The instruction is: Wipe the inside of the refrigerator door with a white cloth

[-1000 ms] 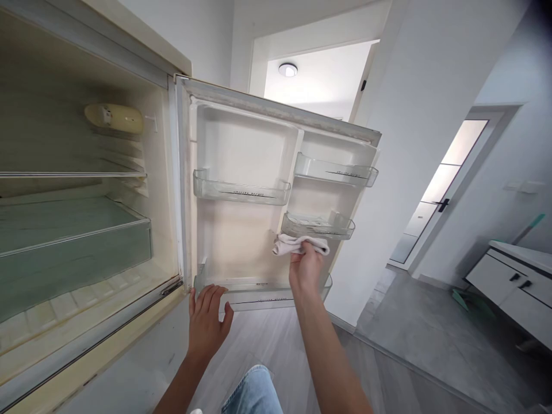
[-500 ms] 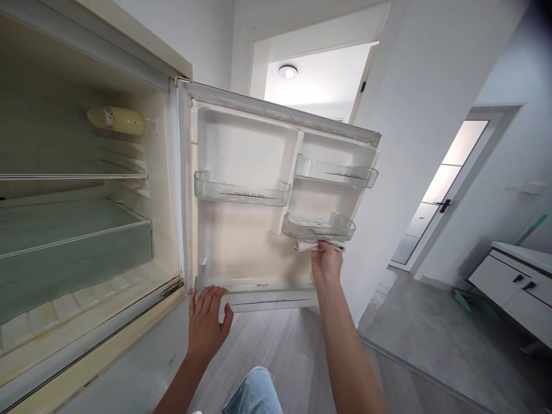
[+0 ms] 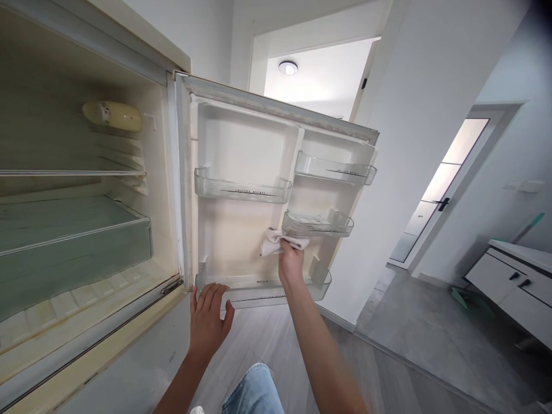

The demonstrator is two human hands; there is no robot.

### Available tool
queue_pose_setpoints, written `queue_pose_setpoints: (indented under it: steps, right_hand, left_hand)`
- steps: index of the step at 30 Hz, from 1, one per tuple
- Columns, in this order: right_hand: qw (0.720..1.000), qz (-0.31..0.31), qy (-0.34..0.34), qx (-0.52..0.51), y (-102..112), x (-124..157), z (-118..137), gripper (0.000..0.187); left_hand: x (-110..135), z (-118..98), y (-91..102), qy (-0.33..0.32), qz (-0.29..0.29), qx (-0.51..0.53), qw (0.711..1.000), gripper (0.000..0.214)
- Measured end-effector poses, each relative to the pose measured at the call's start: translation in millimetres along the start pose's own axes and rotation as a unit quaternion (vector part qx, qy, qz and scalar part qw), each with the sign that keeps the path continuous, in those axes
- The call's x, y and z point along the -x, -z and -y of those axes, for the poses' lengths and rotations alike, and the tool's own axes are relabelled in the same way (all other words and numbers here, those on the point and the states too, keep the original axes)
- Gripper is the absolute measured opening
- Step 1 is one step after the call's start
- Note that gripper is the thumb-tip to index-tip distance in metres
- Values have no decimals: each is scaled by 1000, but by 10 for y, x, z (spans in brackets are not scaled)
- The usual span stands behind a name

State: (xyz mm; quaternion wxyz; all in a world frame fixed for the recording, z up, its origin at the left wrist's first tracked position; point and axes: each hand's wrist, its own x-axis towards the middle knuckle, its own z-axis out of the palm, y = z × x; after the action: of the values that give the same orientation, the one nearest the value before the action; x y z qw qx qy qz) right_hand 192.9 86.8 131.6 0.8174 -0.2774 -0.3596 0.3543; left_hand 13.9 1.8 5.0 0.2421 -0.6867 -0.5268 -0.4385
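A white cloth [image 3: 271, 241] is bunched in my right hand [image 3: 291, 263], whose fingers are closed on it. It lies against or just in front of the inner panel of the open refrigerator door [image 3: 241, 241], beside the lower right door shelf [image 3: 319, 225]. My left hand [image 3: 209, 313] rests with fingers apart on the left end of the bottom door shelf [image 3: 254, 300], near the hinge side. Two more clear door shelves sit higher up: one on the left [image 3: 244, 188], one on the right [image 3: 336, 168].
The refrigerator interior [image 3: 161, 172] stands open at left, with a glass shelf [image 3: 73, 173] and a greenish drawer [image 3: 81, 264]. My knee [image 3: 254, 388] shows below. At right are a white cabinet [image 3: 513, 287] and a door with glass panes [image 3: 444, 178]. Grey flooring [image 3: 414, 339] lies beneath.
My right hand has moved left with the cloth, from under the lower right shelf to the door panel beside it. My left hand has stayed on the bottom shelf.
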Motion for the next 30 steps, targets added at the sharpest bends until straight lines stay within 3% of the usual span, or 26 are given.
queue_pose_setpoints:
  steps: [3, 6, 9, 11, 16, 19, 23, 25, 28, 30]
  right_hand:
    - [995, 19, 22, 100, 44, 374, -134, 38]
    - [962, 12, 187, 199, 76, 736, -224, 30]
    - [864, 140, 407, 261, -82, 841, -234, 34]
    - [800, 209, 478, 297, -331, 744, -203, 41]
    - [745, 261, 485, 377, -1075, 395, -260, 41]
    - [734, 297, 464, 397, -1266, 367, -449, 43]
    - [743, 327, 437, 388, -1172, 424, -700, 43]
    - [734, 352, 431, 390, -1068, 418, -765, 41]
    - [686, 399, 450, 409, -902, 345, -780, 39]
    - [624, 442, 486, 423, -774, 272, -759, 37]
  left_hand:
    - [10, 1, 12, 1, -2, 3, 1000, 27]
    - [28, 3, 25, 5, -9, 6, 1000, 27]
    - [40, 6, 46, 16, -12, 13, 1000, 27]
    - [41, 9, 64, 18, -8, 17, 1000, 27]
    - [46, 19, 92, 26, 2, 25, 999, 26]
    - [60, 26, 106, 36, 10, 31, 999, 27]
    - [71, 34, 119, 33, 12, 39, 999, 27]
    - [69, 34, 119, 31, 11, 43, 999, 27]
    - [59, 32, 119, 33, 11, 46, 998, 27]
    - [51, 33, 124, 35, 13, 46, 998, 27]
